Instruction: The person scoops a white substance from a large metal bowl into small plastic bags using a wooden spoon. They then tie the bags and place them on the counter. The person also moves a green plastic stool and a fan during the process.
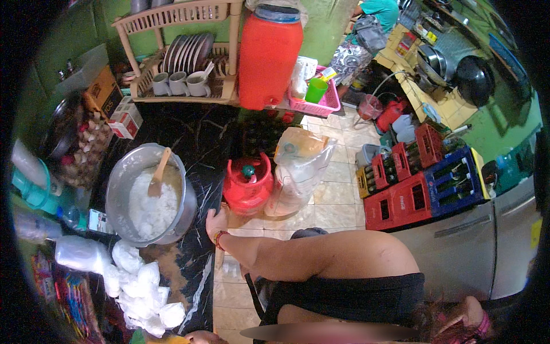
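At the near edge of the black marbled counter [197, 166], my right hand [217, 223], with a beaded bracelet at its wrist, has its fingers closed over the rim. Left of it stands a big metal pot [120, 198] holding white cooked rice [150, 209]. A wooden paddle [162, 172] leans in the rice. In front of the pot lie several filled white plastic bags [140, 289] beside a roll of clear bags [80, 255]. My left hand [203, 338] barely shows at the bottom edge, near something yellow; its fingers are hidden.
A red gas cylinder [246, 186] and a clear sack [301, 172] stand on the floor past the counter. A dish rack [137, 92] and an orange drum [269, 63] are at the back. Bottle crates [395, 203] sit on the right. Another person [361, 46] stands far off.
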Motion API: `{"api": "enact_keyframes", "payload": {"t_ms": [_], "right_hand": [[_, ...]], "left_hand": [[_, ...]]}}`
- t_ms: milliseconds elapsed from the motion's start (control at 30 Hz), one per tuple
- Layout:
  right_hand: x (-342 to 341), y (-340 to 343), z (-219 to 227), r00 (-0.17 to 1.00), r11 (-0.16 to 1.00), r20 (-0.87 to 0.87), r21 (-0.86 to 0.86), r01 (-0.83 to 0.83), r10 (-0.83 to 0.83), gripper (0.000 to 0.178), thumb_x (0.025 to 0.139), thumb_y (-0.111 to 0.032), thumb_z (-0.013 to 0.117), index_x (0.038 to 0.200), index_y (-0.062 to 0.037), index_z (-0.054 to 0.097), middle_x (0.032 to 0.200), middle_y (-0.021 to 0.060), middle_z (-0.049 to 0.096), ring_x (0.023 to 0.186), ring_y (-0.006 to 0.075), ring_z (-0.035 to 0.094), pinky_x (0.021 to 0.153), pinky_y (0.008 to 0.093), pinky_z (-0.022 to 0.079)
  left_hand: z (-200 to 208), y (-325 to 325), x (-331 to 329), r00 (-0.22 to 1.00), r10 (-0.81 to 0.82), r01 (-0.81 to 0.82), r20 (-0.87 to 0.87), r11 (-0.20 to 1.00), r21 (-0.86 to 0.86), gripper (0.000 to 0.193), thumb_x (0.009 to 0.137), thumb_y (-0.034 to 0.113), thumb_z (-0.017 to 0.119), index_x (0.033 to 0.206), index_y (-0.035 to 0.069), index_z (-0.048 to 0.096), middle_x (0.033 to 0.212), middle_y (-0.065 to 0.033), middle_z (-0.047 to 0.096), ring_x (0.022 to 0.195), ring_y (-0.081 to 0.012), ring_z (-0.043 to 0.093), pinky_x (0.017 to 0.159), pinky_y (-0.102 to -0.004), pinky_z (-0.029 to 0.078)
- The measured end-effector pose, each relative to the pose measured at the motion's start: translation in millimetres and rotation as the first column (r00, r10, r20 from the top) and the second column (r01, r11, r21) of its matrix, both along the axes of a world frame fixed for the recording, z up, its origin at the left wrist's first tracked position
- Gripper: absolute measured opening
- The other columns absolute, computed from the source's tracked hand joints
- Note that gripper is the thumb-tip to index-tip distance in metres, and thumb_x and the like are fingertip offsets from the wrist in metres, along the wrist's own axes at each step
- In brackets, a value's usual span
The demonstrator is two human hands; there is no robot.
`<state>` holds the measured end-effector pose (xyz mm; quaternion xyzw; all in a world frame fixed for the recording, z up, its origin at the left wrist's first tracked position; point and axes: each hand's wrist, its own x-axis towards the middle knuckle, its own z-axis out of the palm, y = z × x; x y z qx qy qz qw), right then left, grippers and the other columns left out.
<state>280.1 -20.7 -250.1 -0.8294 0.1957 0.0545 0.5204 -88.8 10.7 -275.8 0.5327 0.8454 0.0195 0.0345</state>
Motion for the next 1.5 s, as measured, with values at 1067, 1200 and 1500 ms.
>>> {"api": "enact_keyframes", "payload": {"t_ms": [1067,1200,1500], "right_hand": [[146,87,214,-0.355,-0.185,-0.167,-0.982,-0.020,0.920,0.026,0.085,-0.028,0.058,0.100,-0.0077,0.066,0.103,0.0050,0.062,0.109,0.0249,0.050,0.084,0.0460,0.037],[165,101,202,-0.408,-0.420,-0.394,-0.907,0.029,0.823,0.023,0.085,-0.021,0.051,0.096,-0.0126,0.068,0.103,0.0057,0.065,0.112,0.0255,0.052,0.089,0.0467,0.034],[168,139,234,-0.536,-0.437,-0.360,-0.899,-0.018,0.763,0.028,0.088,-0.012,0.045,0.111,-0.0002,0.055,0.074,0.0156,0.067,0.071,0.0324,0.067,0.063,0.0415,0.055]], "left_hand": [[-11,-18,-30,0.840,0.017,-0.252,0.542,0.897,0.363,0.044,0.095,0.037,0.044,0.102,-0.004,0.058,0.091,-0.0265,0.063,0.085,-0.0436,0.060,0.076,-0.0475,0.047],[86,-14,24,0.848,0.480,-0.522,0.226,0.676,0.520,0.032,0.086,0.021,0.062,0.109,-0.002,0.057,0.109,-0.0183,0.056,0.101,-0.0329,0.053,0.085,-0.0425,0.044],[196,12,191,0.585,-0.436,-0.015,0.684,0.837,0.547,0.051,0.082,0.017,0.066,0.124,-0.005,0.048,0.118,-0.0188,0.055,0.109,-0.0295,0.052,0.094,-0.0391,0.040]]}}
